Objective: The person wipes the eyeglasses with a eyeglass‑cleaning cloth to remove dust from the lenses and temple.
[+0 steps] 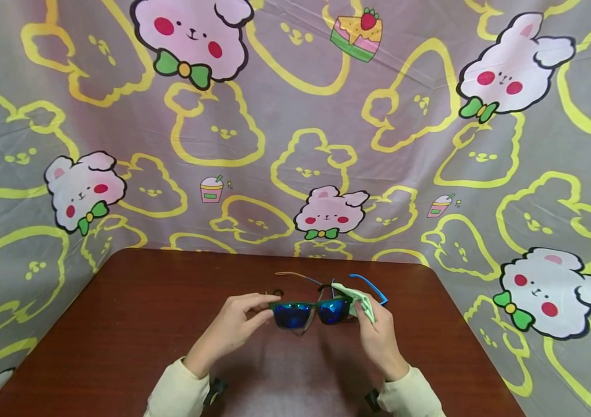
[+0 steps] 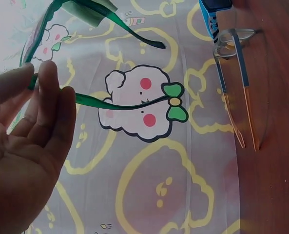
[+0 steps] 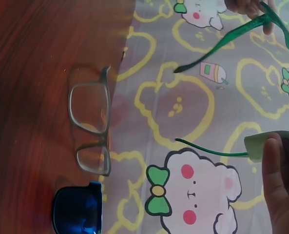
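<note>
A pair of sunglasses (image 1: 293, 317) with blue mirrored lenses and a green frame is held up above the table, temples unfolded and pointing away. My left hand (image 1: 230, 324) pinches the frame at its left corner, thumb below and fingers above. At the opposite corner my right hand (image 1: 380, 339) holds a pale green cloth (image 1: 362, 305) against the frame. In the right wrist view the cloth (image 3: 254, 147) wraps part of one green temple (image 3: 210, 148), and the thumb presses on it. The left wrist view shows the other temple (image 2: 107, 103) extending past my left fingers.
Behind the sunglasses, clear-lensed glasses (image 3: 108, 109) with brown-tipped temples lie on the brown table (image 1: 118, 324). Beside them is another pair with blue temples (image 1: 373, 286) and a dark blue lens (image 3: 78, 209). A patterned cloth backdrop (image 1: 253, 168) surrounds the table's far side.
</note>
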Motion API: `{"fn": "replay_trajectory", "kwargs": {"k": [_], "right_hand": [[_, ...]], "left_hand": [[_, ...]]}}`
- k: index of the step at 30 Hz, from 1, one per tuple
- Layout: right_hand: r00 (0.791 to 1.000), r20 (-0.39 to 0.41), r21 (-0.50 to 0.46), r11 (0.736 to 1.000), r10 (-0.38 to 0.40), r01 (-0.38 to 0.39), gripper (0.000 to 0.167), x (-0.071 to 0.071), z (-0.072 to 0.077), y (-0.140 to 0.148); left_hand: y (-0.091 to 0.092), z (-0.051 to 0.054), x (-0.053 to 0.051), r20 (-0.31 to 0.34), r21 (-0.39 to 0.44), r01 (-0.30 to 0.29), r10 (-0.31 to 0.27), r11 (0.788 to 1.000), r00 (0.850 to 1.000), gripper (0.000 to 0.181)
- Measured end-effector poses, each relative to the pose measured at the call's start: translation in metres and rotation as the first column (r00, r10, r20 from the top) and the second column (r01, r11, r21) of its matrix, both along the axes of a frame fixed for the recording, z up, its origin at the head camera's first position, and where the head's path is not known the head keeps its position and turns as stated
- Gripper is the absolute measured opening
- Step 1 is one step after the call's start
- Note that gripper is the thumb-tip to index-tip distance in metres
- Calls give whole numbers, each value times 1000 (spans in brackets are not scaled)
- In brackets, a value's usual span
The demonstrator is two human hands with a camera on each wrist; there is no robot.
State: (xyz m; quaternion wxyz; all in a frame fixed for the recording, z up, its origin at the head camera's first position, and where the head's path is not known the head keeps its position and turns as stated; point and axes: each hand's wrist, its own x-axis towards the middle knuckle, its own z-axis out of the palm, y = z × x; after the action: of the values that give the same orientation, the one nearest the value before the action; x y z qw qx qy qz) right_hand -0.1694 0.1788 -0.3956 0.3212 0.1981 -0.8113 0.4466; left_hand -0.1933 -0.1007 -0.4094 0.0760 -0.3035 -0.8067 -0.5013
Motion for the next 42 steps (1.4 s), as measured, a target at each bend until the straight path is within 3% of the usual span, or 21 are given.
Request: {"fn": "replay_trajectory", "kwargs": {"k": [3, 7, 13, 17, 21, 23, 33, 37, 40, 42], "right_hand": [[995, -89, 31, 999, 42, -39, 24, -2, -2, 2], [986, -135, 40, 995, 98, -94, 28, -2, -4, 3], [956, -226, 81, 982, 186, -172, 33, -8, -9, 3], [929, -286, 112, 971, 236, -213, 30, -19, -23, 8], [925, -294, 130, 969, 240, -210, 25, -26, -37, 13], [927, -287, 135, 968, 243, -212, 25, -27, -40, 15], [923, -301, 155, 967, 240, -201, 25, -29, -42, 16], [918, -320, 164, 968, 234, -189, 24, -28, -38, 14], [919, -319, 162, 969, 230, -186, 25, -19, -26, 9], [919, -318, 161, 969, 233, -190, 22, -12, -16, 4]], "left_hand": [[0, 0, 0, 16, 4, -15, 14, 1000, 1000, 26], [1, -1, -2, 3, 36, -39, 39, 999, 999, 23], [4, 3, -2, 25, 27, -126, 126, 992, 992, 17], [5, 20, 7, 58, 28, -130, 128, 991, 990, 15], [6, 36, 17, 94, 48, -114, 109, 992, 990, 14], [6, 37, 18, 108, 56, -115, 109, 992, 988, 13], [4, 30, 15, 159, 78, -89, 76, 993, 984, 16], [4, 13, 4, 185, 101, -117, 97, 988, 978, 30], [4, 1, -5, 204, 109, -143, 118, 984, 972, 44], [4, 0, -6, 219, 106, -151, 125, 983, 968, 51]]}}
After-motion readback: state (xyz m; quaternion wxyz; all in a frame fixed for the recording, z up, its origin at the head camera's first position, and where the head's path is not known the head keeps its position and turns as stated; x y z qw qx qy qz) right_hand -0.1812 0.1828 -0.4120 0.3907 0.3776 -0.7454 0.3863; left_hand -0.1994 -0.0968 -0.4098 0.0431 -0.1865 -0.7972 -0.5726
